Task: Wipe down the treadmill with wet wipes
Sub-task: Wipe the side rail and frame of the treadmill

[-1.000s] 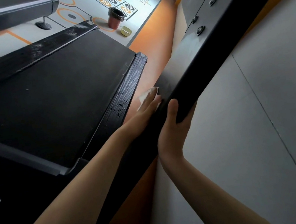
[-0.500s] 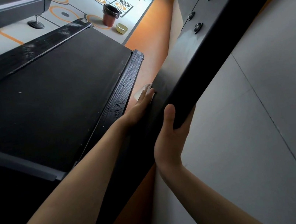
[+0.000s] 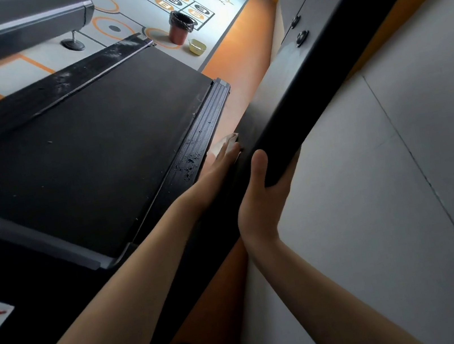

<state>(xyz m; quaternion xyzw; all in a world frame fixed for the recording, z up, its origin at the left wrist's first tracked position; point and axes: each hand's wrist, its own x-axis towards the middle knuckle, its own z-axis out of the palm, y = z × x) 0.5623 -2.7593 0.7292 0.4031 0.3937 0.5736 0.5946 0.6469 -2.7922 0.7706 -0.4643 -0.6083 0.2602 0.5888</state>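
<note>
A: Which step is in hand?

B: Wiping, by the look of it. The treadmill belt [image 3: 83,153] fills the left, with its ribbed side rail [image 3: 202,134] along the edge. Just right of that, the left hand [image 3: 218,164] lies with straight fingers pressing the white wet wipe [image 3: 222,143] flat against the inner face of the black bar [image 3: 300,118]

A: And the other hand?

B: The right hand [image 3: 260,199] grips the same bar a little nearer the person, thumb on the near face and fingers curled underneath, probably bracing it

A: What does the next move call for?

B: Likely sliding the wipe along the bar under steady pressure while the right hand holds firm. The rail carries dark specks [image 3: 188,163], so it seems not yet wiped and probably needs a pass too

A: Any containers?

B: 2, far off on the floor. A reddish bin [image 3: 181,30] lined with a black bag, then a small yellow basin [image 3: 197,47] just beside it to the right. What is inside either is too small to tell
</note>
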